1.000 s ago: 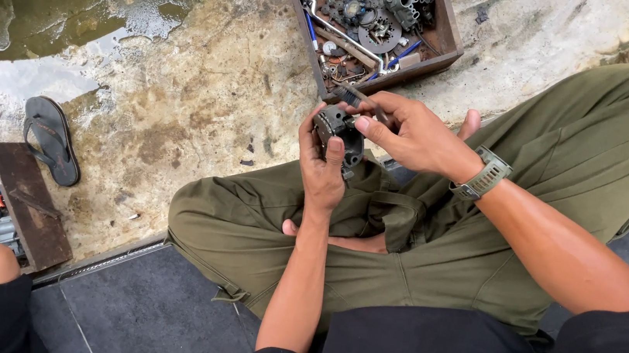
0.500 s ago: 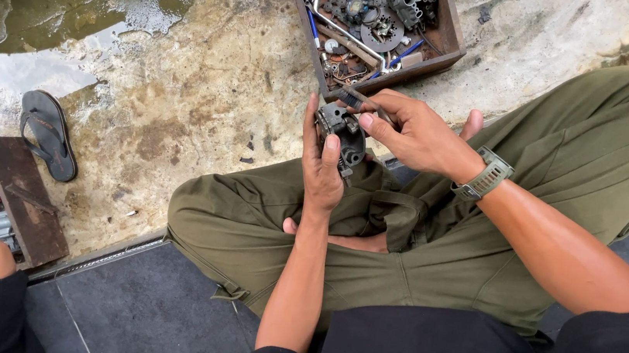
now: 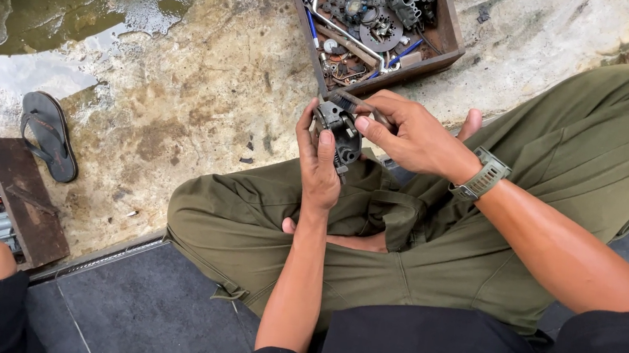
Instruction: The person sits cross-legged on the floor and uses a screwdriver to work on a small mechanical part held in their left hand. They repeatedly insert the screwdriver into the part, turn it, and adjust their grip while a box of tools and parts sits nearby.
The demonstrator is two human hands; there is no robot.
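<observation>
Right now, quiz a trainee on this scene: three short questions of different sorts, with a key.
1. True or false: the left hand holds the metal part.
2. Where does the box of parts stand? A) on the lap B) on the stone floor beyond the knees C) beside the sandal
3. Fill in: the right hand wears a green ____ at the wrist.

Key: 1 true; 2 B; 3 watch.

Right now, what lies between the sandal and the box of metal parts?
In the head view, only bare, stained concrete floor lies between the sandal and the wooden box of metal parts.
</observation>
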